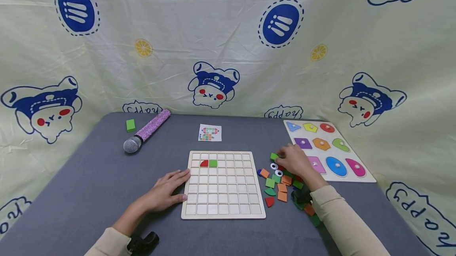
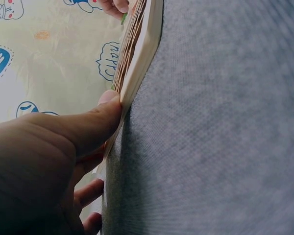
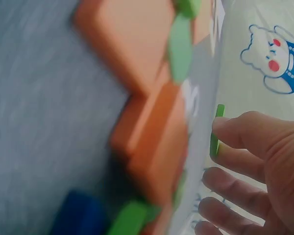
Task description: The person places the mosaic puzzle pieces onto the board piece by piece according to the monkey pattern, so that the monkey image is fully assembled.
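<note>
A pale wooden grid board [image 1: 223, 185] lies on the grey table, with a red quarter-round tile [image 1: 204, 164] and a green square tile [image 1: 213, 163] side by side in its second row. My left hand [image 1: 166, 192] rests at the board's left edge, its thumb and fingertips touching the rim. At the right, my right hand [image 1: 294, 162] pinches another green square tile [image 3: 215, 142] between thumb and index finger. That hand is over the far end of a loose pile of orange tiles [image 1: 282, 196], green, red and blue pieces, partly hiding them.
A shape puzzle board [image 1: 350, 154] lies behind the right hand. A small printed card [image 1: 209, 132] is beyond the grid board. Back left are a glittery purple microphone [image 1: 154, 126] and a green block [image 1: 130, 125]. A patterned curtain [image 1: 228, 42] hangs behind the table.
</note>
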The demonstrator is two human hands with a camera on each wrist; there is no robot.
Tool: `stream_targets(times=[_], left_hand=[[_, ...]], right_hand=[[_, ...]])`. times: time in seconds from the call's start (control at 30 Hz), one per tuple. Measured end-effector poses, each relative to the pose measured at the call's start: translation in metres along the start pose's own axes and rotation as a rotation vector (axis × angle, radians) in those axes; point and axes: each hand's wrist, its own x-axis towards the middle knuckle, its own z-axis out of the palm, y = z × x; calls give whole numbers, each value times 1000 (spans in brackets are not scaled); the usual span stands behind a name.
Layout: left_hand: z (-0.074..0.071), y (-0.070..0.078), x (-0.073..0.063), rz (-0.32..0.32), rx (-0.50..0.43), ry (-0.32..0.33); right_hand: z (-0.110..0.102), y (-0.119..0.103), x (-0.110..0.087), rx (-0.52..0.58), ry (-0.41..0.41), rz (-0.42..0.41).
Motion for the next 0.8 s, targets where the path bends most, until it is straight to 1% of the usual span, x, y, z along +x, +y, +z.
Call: stream_targets(times=[0.2, 0.33, 0.63, 0.8], left_hand=[[1, -1, 0, 6, 2, 3], [1, 0, 0, 9, 4, 8], [1, -1, 0, 12, 2, 10], [1, -2, 0, 18, 5, 13]], right_hand=[[-2, -20, -6, 7, 47, -83], [-1, -36, -9, 19, 68, -137], [7, -76, -9, 45, 48, -261], [13, -101, -6, 37, 11, -289]])
